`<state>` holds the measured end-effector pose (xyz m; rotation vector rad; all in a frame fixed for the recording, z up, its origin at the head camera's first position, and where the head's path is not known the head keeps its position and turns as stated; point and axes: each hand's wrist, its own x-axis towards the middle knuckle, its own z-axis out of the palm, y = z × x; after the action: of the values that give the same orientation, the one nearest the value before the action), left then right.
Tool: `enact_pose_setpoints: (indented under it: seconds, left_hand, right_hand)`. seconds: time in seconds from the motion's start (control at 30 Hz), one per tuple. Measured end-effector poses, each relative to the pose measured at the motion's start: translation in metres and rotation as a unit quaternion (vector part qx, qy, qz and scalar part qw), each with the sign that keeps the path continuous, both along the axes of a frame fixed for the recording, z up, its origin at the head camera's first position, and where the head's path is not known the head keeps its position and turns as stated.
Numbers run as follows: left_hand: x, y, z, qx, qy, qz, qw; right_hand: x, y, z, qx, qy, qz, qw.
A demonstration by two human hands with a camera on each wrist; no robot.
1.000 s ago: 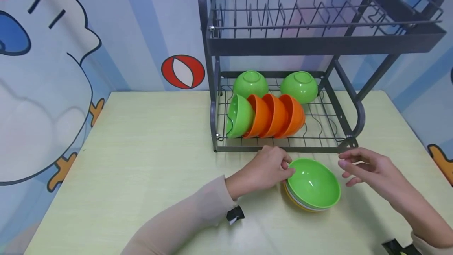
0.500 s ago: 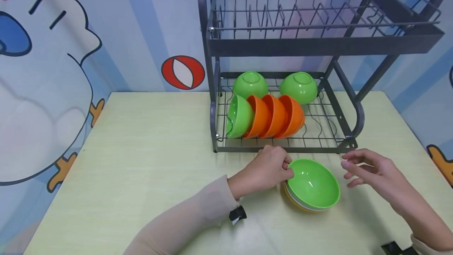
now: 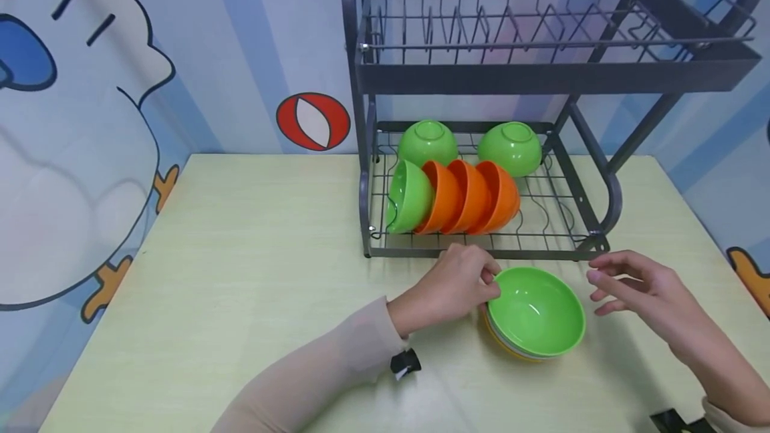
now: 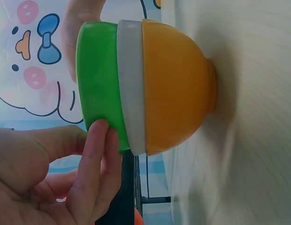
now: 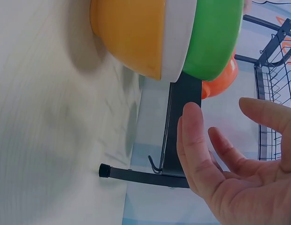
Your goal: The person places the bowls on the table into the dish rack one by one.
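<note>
On the table stands a stack of nested bowls: a green bowl (image 3: 538,316) on top, a white bowl (image 4: 132,89) in the middle and a yellow-orange bowl (image 4: 176,89) at the bottom. My left hand (image 3: 451,286) pinches the green bowl's left rim between thumb and fingers, the fingers lying along its outside in the left wrist view. To the right of the stack, my right hand (image 3: 640,296) hovers with relaxed, slightly bent fingers and holds nothing. A gap separates its fingertips from the bowls in the right wrist view.
Just behind the stack stands a dark two-tier dish rack (image 3: 481,254). On its lower tier, a green bowl (image 3: 409,199) and several orange bowls (image 3: 499,199) stand on edge, with two upside-down green bowls (image 3: 428,142) behind. A cartoon-printed wall (image 3: 252,52) backs the table (image 3: 240,252).
The top green bowl has shifted slightly to the right, its right rim reaching further out. My right hand has drawn a little to the right; my left hand keeps its pinch.
</note>
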<state>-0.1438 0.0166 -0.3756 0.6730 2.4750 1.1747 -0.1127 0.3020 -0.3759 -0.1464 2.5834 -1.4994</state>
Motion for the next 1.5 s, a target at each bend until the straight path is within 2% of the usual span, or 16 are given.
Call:
enact_pose_setpoints:
  seconds: [0.43, 0.6, 0.67, 0.83, 0.9, 1.03, 1.37, 1.5]
  left_hand:
    - [-0.001, -0.004, 0.004, 0.069, -0.012, 0.03, 0.9971]
    - [-0.001, -0.003, 0.003, 0.129, -0.027, 0.045, 0.9902]
    - [-0.001, -0.002, 0.003, 0.164, -0.043, 0.048, 0.9844]
    - [0.0, 0.001, 0.004, 0.213, -0.042, 0.047, 0.975]
    - [0.0, 0.002, 0.004, 0.219, -0.037, 0.05, 0.9737]
    - [0.001, 0.003, 0.005, 0.225, -0.032, 0.057, 0.9722]
    - [0.003, 0.006, 0.006, 0.238, -0.026, 0.071, 0.9682]
    - [0.003, 0.007, 0.006, 0.235, -0.018, 0.079, 0.9685]
  right_hand:
    - [-0.003, -0.004, 0.006, 0.008, -0.014, -0.019, 1.0]
    - [-0.005, -0.005, 0.011, -0.004, -0.024, -0.016, 1.0]
    - [-0.005, -0.005, 0.013, -0.015, -0.023, -0.008, 1.0]
    - [-0.004, -0.002, 0.014, -0.117, -0.027, 0.01, 0.993]
    - [-0.004, 0.0, 0.014, -0.163, -0.03, 0.011, 0.986]
    - [-0.004, -0.001, 0.018, -0.196, -0.03, 0.012, 0.98]
    - [-0.001, -0.004, 0.025, -0.226, -0.018, 0.033, 0.973]
    - [-0.001, -0.006, 0.026, -0.216, -0.015, 0.03, 0.976]
